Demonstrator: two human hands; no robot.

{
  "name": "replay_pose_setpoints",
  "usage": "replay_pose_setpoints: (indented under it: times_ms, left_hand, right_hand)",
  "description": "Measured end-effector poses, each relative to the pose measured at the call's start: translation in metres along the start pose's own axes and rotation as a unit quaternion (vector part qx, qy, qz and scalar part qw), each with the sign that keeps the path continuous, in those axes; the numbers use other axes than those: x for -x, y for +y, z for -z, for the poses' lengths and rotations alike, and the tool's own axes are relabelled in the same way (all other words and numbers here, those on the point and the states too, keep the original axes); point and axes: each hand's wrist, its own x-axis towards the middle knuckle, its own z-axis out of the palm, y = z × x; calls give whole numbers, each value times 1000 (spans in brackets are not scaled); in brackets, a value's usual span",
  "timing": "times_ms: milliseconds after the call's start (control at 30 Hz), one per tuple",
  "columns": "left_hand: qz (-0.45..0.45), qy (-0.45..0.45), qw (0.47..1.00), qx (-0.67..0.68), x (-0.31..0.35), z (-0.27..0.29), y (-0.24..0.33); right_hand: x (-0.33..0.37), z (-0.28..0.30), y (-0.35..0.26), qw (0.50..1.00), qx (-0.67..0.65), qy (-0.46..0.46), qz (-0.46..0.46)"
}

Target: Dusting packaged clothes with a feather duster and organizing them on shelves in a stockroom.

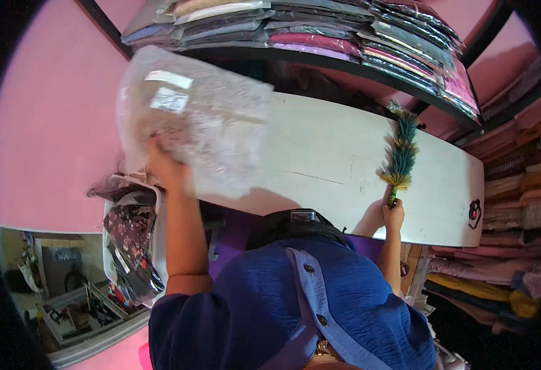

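- Packet [227, 132]: clear film, pale soft-looking contents, two white labels on its face; raised over the left end of the white table [320, 151], blurred.
- Handling, judged by eye: light for its breadth, soft, apt to sag at the far side; film probably slippery; contents unlikely to break, though film may crease or tear.
- Best hold: thumb and spread fingers well in from the near edge, or a palm beneath the middle.
- Left hand [170, 172]: grips the packet at its near left part, above the table's left end; exact finger placement lost to blur.
- Feather duster [401, 151]: teal and yellow, over the table's right part; contact with the surface uncertain. Probably very light, plumes limp; thin green handle is the place to hold.
- Right hand [394, 216]: closed round that handle at the table's near edge, little gap left in the fist.
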Motion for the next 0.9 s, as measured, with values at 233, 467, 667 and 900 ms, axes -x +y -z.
replay_pose_setpoints:
  times_ms: [233,467,667,900]
  left_hand:
    - [284,6,940,-190,69,98,-142]
    - [284,46,943,-167,6,165,-152]
    - [278,61,930,-231,-47,188,-155]
    - [48,-75,875,-477,-75,202,-158]
  right_hand:
    - [-20,11,5,942,-282,-107,-148]
    - [19,4,-68,937,-295,-180,62]
    - [65,-26,-137,909,-77,-264,312]
    - [85,-54,-191,921,-84,-236,297]
